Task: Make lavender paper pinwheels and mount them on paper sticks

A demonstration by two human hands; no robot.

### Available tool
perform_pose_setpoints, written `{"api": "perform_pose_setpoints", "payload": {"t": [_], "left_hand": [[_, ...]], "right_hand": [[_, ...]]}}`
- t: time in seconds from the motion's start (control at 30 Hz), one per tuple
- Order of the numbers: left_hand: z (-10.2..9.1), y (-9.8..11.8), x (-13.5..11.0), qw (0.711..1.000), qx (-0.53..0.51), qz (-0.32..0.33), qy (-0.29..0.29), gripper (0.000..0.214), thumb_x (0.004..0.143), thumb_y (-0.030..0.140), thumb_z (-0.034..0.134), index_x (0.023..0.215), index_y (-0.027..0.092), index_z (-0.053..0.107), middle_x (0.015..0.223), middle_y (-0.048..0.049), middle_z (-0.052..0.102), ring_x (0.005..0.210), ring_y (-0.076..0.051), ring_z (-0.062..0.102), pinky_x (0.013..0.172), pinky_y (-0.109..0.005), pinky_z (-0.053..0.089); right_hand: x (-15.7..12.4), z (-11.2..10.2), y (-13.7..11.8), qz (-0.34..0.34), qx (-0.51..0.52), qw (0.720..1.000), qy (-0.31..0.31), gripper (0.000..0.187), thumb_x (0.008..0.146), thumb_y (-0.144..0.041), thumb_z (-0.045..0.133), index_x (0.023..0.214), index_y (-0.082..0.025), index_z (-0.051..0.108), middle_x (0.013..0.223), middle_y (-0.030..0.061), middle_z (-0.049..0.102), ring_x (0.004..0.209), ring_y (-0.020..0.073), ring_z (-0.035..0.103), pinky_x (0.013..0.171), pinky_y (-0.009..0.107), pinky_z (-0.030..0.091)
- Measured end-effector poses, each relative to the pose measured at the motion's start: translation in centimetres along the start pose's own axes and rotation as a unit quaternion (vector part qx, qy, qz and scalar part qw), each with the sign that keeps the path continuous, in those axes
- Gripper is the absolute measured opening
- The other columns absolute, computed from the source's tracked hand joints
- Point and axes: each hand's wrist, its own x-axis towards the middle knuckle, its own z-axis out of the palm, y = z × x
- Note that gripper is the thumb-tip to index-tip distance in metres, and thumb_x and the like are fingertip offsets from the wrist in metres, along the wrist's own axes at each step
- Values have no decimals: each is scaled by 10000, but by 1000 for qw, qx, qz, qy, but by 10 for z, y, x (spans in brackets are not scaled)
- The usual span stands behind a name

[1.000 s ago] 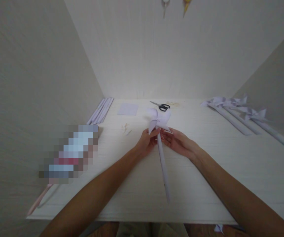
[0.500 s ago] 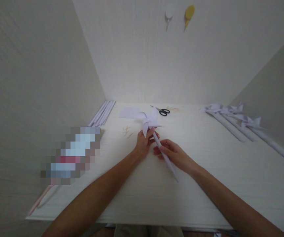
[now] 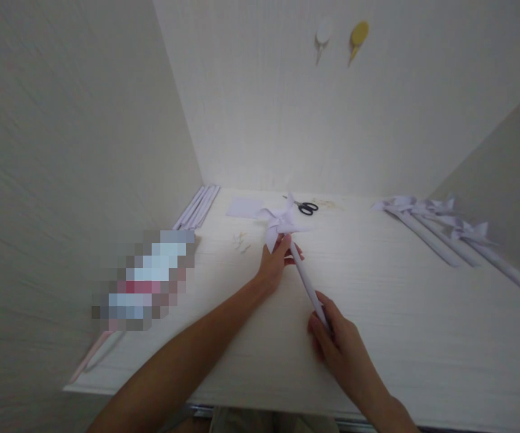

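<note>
A white paper pinwheel [image 3: 280, 220] with curled blades is held above the middle of the table, its rolled paper stick [image 3: 305, 279] slanting down to the right. My left hand [image 3: 278, 257] is closed around the top of the stick, right below the blades. Lower down, my right hand [image 3: 334, 337] wraps round the bottom end of the stick and hides its tip. Beyond the blades lie black-handled scissors [image 3: 307, 208] and a flat white paper sheet [image 3: 245, 207].
Several finished pinwheels [image 3: 427, 222] lie at the right. Rolled paper sticks [image 3: 197, 207] rest at the back left, near a blurred-out object [image 3: 151, 276]. Small tan scraps [image 3: 241, 242] are on the table [image 3: 251, 355]. Two hooks, white [image 3: 323, 33] and yellow [image 3: 359, 33], hang on the wall.
My right hand has slid down the stick from its middle to its bottom end and closed round it. My left hand keeps its grip under the blades. The view has shifted slightly.
</note>
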Motion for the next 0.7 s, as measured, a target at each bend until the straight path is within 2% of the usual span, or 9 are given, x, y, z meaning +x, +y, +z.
{"api": "perform_pose_setpoints", "payload": {"t": [0.13,0.27,0.43,0.5,0.7], "left_hand": [[2,-2,-2,998,51,24,10,308,719,434,517,832,149,485,538,38,523,458,-92,532,462,-227,458],[8,-1,-11,995,88,18,-42,382,707,440,518,954,158,442,525,55,519,399,-101,523,393,-220,429],[12,0,-20,985,98,-21,-142,315,709,424,513,840,146,445,522,38,540,421,-94,533,391,-191,414],[12,0,-20,981,97,-32,-166,300,708,419,516,799,141,448,529,25,557,427,-89,534,399,-186,413],[11,0,-19,982,107,-29,-152,294,691,417,538,732,139,450,519,21,561,427,-83,528,396,-179,401]], "right_hand": [[1,4,3,-19,-60,997,46,397,821,-331,330,1181,-167,362,581,-15,526,410,126,468,403,245,371],[3,4,2,-35,-94,993,58,356,838,-288,283,1149,-150,387,579,-14,527,449,125,478,439,230,367],[4,2,0,-16,-60,997,43,376,846,-308,270,1172,-147,367,585,-23,504,417,107,438,408,215,354],[3,2,-1,-8,-30,999,36,384,847,-322,273,1182,-155,362,577,-30,490,410,103,429,391,207,348],[3,1,1,-20,-30,998,52,385,840,-333,324,1192,-179,349,596,-30,500,423,104,438,394,209,353]]}}
